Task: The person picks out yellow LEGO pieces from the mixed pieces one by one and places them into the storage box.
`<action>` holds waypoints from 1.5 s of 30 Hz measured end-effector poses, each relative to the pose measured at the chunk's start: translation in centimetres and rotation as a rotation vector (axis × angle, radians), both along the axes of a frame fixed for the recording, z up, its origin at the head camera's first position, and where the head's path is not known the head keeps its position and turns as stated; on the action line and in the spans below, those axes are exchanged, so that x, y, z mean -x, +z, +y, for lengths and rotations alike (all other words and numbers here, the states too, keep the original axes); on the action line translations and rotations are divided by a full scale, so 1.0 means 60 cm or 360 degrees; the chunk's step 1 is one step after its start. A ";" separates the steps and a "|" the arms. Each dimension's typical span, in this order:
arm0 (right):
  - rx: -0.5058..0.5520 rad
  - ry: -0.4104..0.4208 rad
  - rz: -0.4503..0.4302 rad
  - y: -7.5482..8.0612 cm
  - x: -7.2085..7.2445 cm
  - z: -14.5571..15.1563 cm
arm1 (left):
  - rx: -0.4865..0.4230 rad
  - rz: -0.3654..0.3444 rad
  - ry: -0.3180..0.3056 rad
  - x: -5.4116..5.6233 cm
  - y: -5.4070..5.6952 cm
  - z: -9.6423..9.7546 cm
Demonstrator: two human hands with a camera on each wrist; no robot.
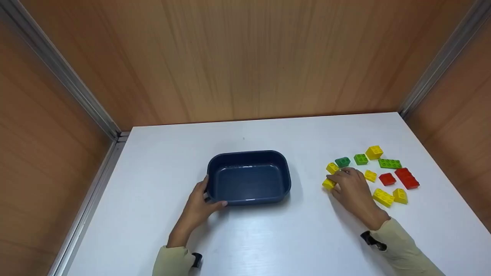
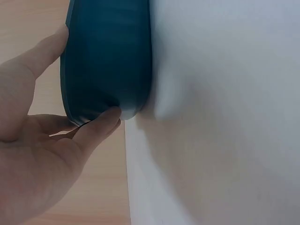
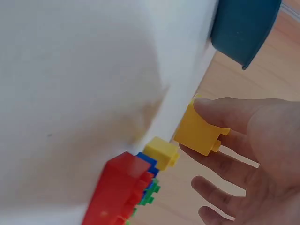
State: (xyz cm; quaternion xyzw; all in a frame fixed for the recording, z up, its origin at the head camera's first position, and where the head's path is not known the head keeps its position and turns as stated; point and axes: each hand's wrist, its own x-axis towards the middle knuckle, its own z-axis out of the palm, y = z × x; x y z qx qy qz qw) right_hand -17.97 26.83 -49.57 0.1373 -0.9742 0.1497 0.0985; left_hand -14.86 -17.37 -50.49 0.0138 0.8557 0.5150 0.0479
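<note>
Left hand (image 1: pixel 197 205) of mine grips the left end of a dark-blue, rounded rectangular tray (image 1: pixel 249 201) on the white table (image 1: pixel 145 184); my right hand (image 1: pixel 353 191) pinches a yellow studded plastic block (image 3: pixel 196 133) — well right of the tray, near green plastic blocks (image 1: pixel 389 164) and red plastic blocks (image 1: pixel 407 178).

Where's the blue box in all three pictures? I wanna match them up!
Head: the blue box is just below the middle, with the left hand holding its left end.
Left wrist: the box is at the top, left of centre, cut off by the top edge.
Right wrist: the box is in the top right, partly cut off.
Shared landmark: the white table.
</note>
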 end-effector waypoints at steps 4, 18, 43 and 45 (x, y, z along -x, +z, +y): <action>0.0002 0.0038 0.0012 0.010 0.002 -0.008 | -0.0010 0.0004 0.0008 -0.002 -0.001 0.000; -0.0011 0.0118 0.0104 0.050 0.020 -0.061 | 0.0062 0.0025 0.0019 0.002 0.001 0.004; -0.0112 0.0368 0.0119 0.077 0.037 -0.186 | 0.0018 -0.0001 0.0070 0.001 0.000 0.006; -0.0130 0.0391 0.0117 0.077 0.038 -0.193 | 0.0015 -0.0003 0.0079 0.002 -0.001 0.006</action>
